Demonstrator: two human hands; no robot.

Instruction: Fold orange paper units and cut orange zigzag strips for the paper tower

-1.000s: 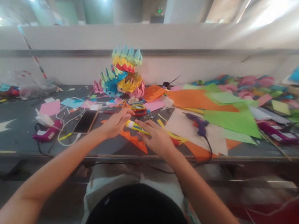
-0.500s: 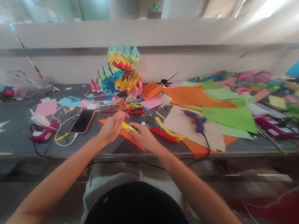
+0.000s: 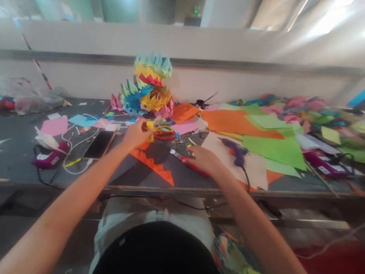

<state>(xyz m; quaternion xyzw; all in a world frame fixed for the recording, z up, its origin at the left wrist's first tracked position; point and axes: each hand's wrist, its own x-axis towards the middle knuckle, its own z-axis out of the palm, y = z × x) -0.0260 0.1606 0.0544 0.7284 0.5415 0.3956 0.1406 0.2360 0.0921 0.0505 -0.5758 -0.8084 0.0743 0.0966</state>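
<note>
My left hand (image 3: 136, 134) is raised a little over the dark table (image 3: 10, 161), fingers pinched on a small yellow paper piece (image 3: 150, 126). Just beyond it lie yellow and red scissors (image 3: 163, 132). My right hand (image 3: 204, 159) rests on the table to the right, fingers curled on a red object (image 3: 188, 164) lying flat. Between the hands lies an orange zigzag-cut paper (image 3: 153, 163). A tall stack of multicoloured folded paper crowns (image 3: 149, 86) stands behind.
A phone (image 3: 99, 144) on a white cable lies left of my hands, beside a purple device (image 3: 47, 159). A purple glue gun (image 3: 235, 149) lies on white paper. Orange and green sheets (image 3: 277, 147) cover the right side. A low wall runs behind.
My hands have parted: the left lifted away toward the scissors with the yellow piece, and the right moved rightward onto the red object.
</note>
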